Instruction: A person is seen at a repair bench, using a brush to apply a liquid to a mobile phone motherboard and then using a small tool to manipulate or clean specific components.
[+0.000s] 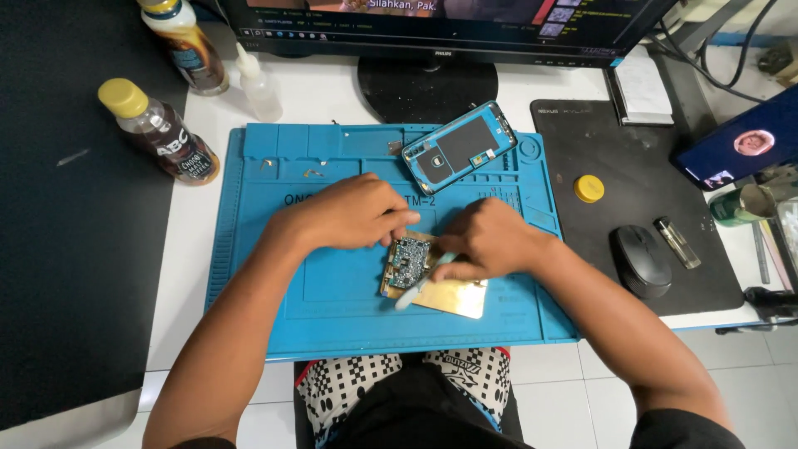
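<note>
A small blue-green circuit board (409,263) lies on a gold-coloured metal plate (453,297) in the middle of a blue work mat (332,308). My left hand (353,212) rests on the mat with its fingertips pressing the board's upper edge. My right hand (490,241) grips a slim light-blue tool (420,287) whose lower end reaches past the board's right side. A phone frame (459,148) with a blue rim lies tilted at the mat's far edge.
A monitor stand (427,87) is behind the mat. Two bottles (162,133) and a small white dropper bottle (258,83) stand at the left. On the black pad (706,283) to the right lie a mouse (640,260), a yellow cap (588,189) and a lighter (677,242).
</note>
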